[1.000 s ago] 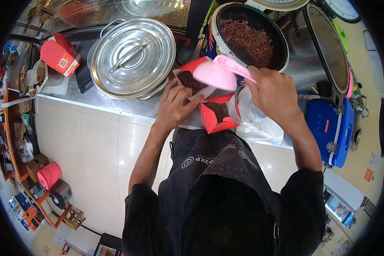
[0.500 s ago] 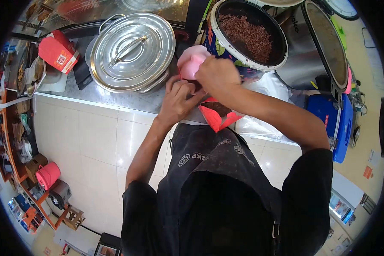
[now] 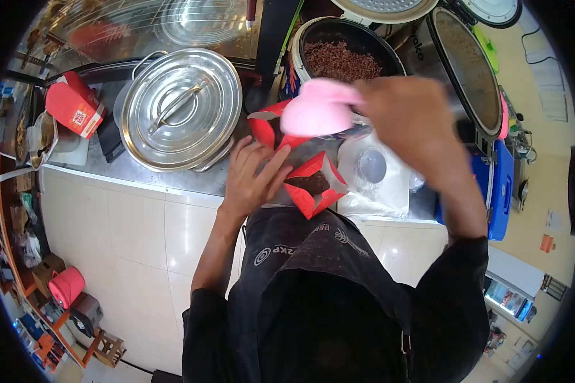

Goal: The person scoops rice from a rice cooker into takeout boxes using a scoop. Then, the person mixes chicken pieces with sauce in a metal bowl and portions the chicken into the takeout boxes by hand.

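My right hand (image 3: 409,112), blurred by motion, grips a pink scoop (image 3: 316,118) by its handle. The scoop is over the counter, in front of a rice cooker (image 3: 294,76) with reddish-brown rice (image 3: 342,60) inside. My left hand (image 3: 252,179) has its fingers spread against the near side of an open red paper box (image 3: 262,129), which the scoop partly hides. Closer to my apron stands a second open red box (image 3: 306,203) with something brown inside.
A lidded steel pot (image 3: 179,108) stands left of my left hand, with another red box (image 3: 73,105) beyond it. Clear plastic bags (image 3: 374,185) lie at right. Behind them are a large open steel cooker (image 3: 421,48) and a blue cool box (image 3: 503,185).
My right hand has lifted the pink scoop from the farther red box and moved right. The fingers of my left hand have spread out. The view has shifted slightly.
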{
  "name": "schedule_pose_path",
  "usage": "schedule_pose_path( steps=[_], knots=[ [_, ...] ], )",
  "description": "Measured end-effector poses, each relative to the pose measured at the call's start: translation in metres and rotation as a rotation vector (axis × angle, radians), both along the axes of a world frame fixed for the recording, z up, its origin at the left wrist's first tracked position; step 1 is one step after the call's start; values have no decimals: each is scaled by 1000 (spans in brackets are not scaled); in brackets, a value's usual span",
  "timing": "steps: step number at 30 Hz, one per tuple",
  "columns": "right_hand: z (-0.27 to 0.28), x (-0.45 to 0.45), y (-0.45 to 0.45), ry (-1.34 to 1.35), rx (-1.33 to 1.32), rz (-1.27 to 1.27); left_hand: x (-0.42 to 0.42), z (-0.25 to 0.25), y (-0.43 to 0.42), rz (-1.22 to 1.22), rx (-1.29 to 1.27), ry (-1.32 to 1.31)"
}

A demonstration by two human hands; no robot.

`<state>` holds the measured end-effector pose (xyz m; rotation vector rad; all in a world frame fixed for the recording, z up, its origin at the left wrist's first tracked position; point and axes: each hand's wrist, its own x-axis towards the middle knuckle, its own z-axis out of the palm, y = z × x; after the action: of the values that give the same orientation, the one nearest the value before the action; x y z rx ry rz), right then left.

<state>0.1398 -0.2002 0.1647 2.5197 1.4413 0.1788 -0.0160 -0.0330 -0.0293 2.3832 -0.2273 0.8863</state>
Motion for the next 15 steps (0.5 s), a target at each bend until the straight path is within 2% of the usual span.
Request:
schedule_pose_path(
  steps=[1,2,5,8,11,15],
  knots=[
    [20,11,-13,-59,-106,-62,1,3,-1,3,-40,-17],
    [35,18,-22,-124,-89,-115,3,4,2,-11,-63,-32],
    [30,54,-29,-357,-127,-319,2,1,-3,61,-283,-23],
    [-42,106,-30,-367,-130,-343,6,18,-14,31,-462,7],
    [-112,129,-25,-390,-181,-265,32,42,-12,-91,-311,27],
    [-124,149,-21,-226,-112,-135,48,44,-6,-87,-296,13]
  ],
)
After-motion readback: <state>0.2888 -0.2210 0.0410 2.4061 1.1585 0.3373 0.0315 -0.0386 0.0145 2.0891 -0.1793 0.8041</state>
